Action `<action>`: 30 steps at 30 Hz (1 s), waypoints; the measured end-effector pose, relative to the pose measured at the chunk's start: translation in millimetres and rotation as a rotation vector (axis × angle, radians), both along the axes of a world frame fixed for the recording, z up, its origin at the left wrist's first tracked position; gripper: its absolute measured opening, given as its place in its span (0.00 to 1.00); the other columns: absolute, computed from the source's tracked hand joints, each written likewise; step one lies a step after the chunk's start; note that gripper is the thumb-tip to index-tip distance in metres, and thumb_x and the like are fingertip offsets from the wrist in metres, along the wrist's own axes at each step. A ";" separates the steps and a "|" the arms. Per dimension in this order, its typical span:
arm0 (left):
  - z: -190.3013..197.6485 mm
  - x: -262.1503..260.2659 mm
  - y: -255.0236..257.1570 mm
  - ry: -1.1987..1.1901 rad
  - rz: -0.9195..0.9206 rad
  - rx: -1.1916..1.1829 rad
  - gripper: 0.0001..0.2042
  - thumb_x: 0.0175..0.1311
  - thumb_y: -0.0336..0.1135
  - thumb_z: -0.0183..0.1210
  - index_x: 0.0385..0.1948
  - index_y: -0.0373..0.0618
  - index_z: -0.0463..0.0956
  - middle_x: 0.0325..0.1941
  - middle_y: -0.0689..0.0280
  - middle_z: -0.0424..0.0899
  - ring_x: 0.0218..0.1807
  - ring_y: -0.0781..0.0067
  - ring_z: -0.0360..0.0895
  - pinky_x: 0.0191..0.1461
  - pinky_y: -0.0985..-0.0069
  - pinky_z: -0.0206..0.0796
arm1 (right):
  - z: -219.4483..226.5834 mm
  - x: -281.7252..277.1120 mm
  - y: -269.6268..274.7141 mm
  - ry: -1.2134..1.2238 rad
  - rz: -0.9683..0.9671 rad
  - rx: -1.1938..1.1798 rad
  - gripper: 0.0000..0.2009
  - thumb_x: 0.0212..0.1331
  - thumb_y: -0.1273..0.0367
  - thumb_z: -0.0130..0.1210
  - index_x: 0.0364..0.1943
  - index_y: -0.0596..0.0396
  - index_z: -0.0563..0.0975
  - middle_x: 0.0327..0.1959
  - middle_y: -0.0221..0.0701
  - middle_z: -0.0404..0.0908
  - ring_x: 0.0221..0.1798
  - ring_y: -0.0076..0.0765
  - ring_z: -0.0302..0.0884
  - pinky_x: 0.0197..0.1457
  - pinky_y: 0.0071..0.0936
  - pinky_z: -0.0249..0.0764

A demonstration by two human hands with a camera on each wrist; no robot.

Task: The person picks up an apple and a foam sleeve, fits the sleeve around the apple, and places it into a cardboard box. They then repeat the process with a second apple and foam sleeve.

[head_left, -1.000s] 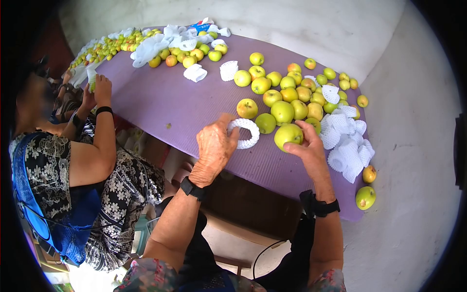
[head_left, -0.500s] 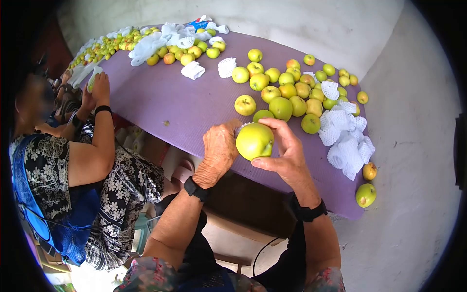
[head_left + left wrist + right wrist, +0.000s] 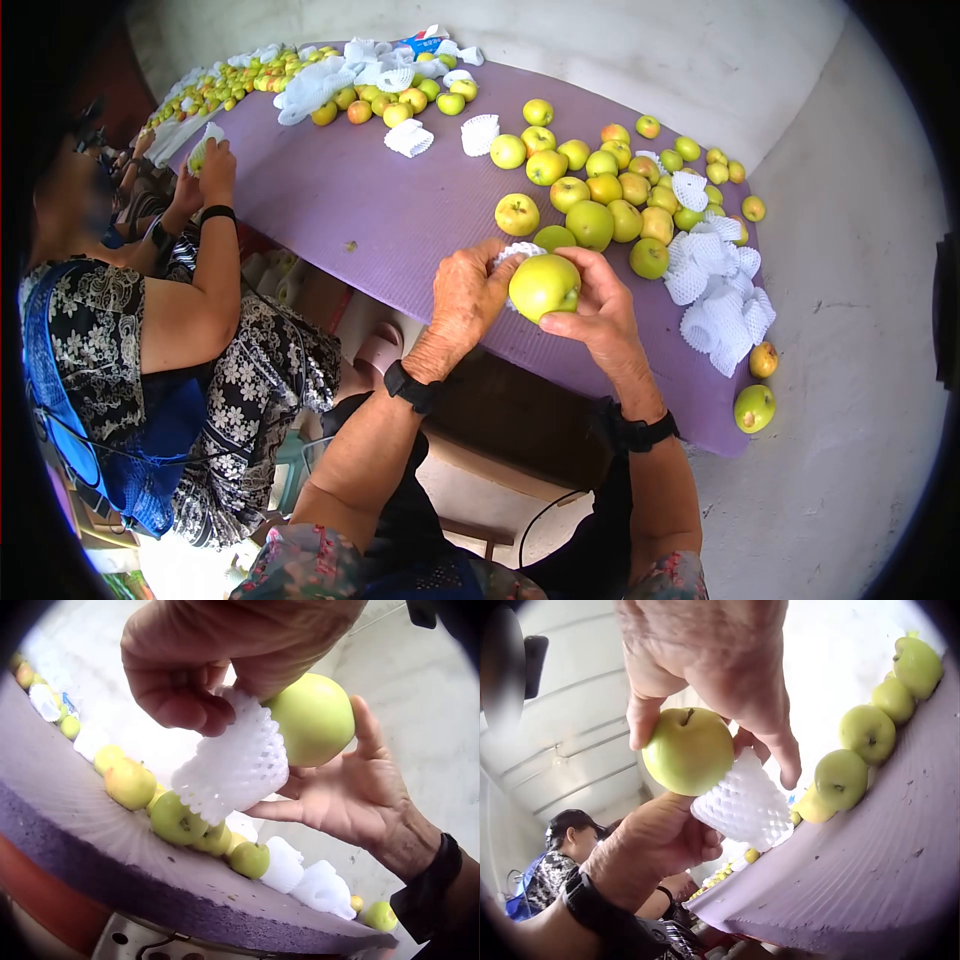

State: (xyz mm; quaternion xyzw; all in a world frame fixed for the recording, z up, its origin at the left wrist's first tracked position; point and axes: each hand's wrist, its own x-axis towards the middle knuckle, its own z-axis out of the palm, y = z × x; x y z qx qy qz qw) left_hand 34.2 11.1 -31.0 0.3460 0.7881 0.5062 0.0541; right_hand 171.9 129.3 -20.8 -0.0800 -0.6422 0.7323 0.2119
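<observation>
In the head view my left hand [image 3: 467, 290] pinches a white foam fruit net [image 3: 232, 761] between thumb and fingers. My right hand [image 3: 603, 315] grips a green apple [image 3: 545, 288], thumb on one side and fingers on the other. The left wrist view shows the apple at the net's mouth, its near side just inside the rim and most of it bare. In the right wrist view the apple's stem [image 3: 688, 716] faces up, and the net hangs beside it. Both hands are above the table's near edge.
Loose apples [image 3: 590, 225] lie in a group on the purple table [image 3: 400, 220] beyond my hands. A pile of foam nets [image 3: 720, 300] is at the right. Farther left are more apples and nets. A seated person [image 3: 150, 330] works on the left; a wall stands behind.
My right hand has carried the apple leftward to my left hand, and it is now against the foam net. The net's open ring, plain to see earlier, is now mostly behind the apple.
</observation>
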 end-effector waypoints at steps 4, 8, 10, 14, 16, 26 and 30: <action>-4.7 0.0 1.9 -0.060 -0.040 0.058 0.09 0.67 0.35 0.59 0.38 0.38 0.82 0.23 0.66 0.83 0.26 0.82 0.74 0.32 0.77 0.69 | 2.0 3.3 -4.4 -0.035 -0.048 0.118 0.35 0.40 0.72 0.72 0.58 0.58 0.69 0.54 0.32 0.73 0.56 0.30 0.74 0.62 0.29 0.70; -6.9 1.1 2.5 -0.118 -0.104 0.126 0.10 0.69 0.35 0.58 0.39 0.38 0.82 0.26 0.69 0.82 0.29 0.85 0.73 0.35 0.79 0.69 | -5.2 4.4 -1.6 -0.004 -0.119 0.213 0.35 0.41 0.72 0.73 0.58 0.57 0.70 0.54 0.32 0.73 0.54 0.31 0.75 0.58 0.29 0.73; -7.4 2.4 2.7 -0.155 -0.145 0.164 0.10 0.69 0.35 0.57 0.39 0.37 0.81 0.28 0.70 0.82 0.31 0.85 0.73 0.36 0.80 0.69 | -8.3 5.3 2.2 0.001 -0.144 0.233 0.35 0.41 0.71 0.73 0.58 0.57 0.69 0.54 0.33 0.73 0.54 0.31 0.76 0.59 0.30 0.74; -14.5 0.9 4.9 -0.301 -0.216 0.273 0.10 0.69 0.36 0.57 0.40 0.38 0.81 0.32 0.69 0.82 0.33 0.84 0.74 0.38 0.81 0.69 | -7.8 5.7 3.0 0.018 -0.140 0.271 0.36 0.41 0.73 0.73 0.59 0.57 0.69 0.55 0.34 0.72 0.55 0.32 0.75 0.60 0.31 0.73; -15.3 -0.6 5.0 -0.350 -0.236 0.276 0.14 0.66 0.40 0.60 0.42 0.38 0.80 0.36 0.65 0.82 0.35 0.79 0.76 0.40 0.78 0.70 | -7.8 4.1 1.1 0.053 -0.146 0.292 0.36 0.41 0.74 0.72 0.59 0.57 0.69 0.55 0.33 0.71 0.56 0.33 0.74 0.60 0.31 0.73; 11.2 4.1 -3.6 -0.381 -0.342 -0.010 0.37 0.49 0.49 0.70 0.58 0.37 0.67 0.49 0.56 0.79 0.52 0.64 0.76 0.59 0.68 0.68 | -8.5 1.1 6.8 0.034 -0.097 0.480 0.37 0.41 0.73 0.72 0.60 0.57 0.68 0.57 0.35 0.70 0.63 0.35 0.68 0.67 0.35 0.67; 16.2 2.2 -7.3 -0.578 -0.377 0.190 0.34 0.54 0.49 0.66 0.58 0.38 0.66 0.49 0.58 0.78 0.51 0.68 0.76 0.55 0.71 0.70 | -9.7 0.9 11.4 0.139 -0.086 0.038 0.36 0.46 0.71 0.70 0.62 0.58 0.65 0.59 0.36 0.69 0.64 0.36 0.67 0.68 0.37 0.65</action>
